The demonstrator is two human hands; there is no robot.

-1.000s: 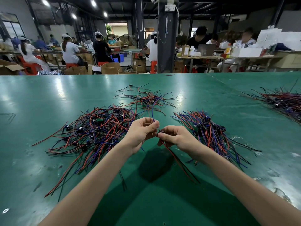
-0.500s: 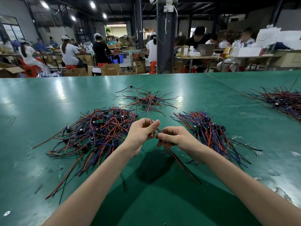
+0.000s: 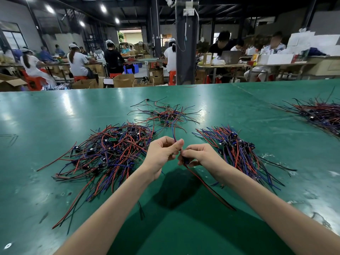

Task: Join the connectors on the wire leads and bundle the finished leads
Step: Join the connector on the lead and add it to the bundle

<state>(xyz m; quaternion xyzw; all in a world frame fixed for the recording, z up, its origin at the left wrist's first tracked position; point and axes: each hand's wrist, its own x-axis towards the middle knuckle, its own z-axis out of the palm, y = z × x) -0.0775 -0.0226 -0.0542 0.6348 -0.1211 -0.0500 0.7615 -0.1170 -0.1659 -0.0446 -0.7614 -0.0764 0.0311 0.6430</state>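
Green table (image 3: 55, 126), broad and glossy, carrying all our stock; large loose heap of red, blue and black leads (image 3: 110, 153) to our left, still tangled, which we judge to be the unjoined supply; combed sheaf of leads (image 3: 237, 150) to our right, connectors gathered at its far end, which we judge to be the finished lot awaiting bundling; smaller scatter (image 3: 165, 115) beyond our hands; a further pile (image 3: 320, 111) far right, well apart. Left hand (image 3: 161, 153), grip closed on a blue and red lead (image 3: 173, 129) that rises away from us; right hand (image 3: 200, 155), grip closed on a small dark connector (image 3: 185, 161) with red and black wires (image 3: 207, 186) trailing toward us. Fingertips meet between the two, hiding the joint, so we cannot tell whether it is seated. Advice: we should hold close behind each connector, line them up straight, press evenly, then tug lightly before laying the lead on the right-hand sheaf
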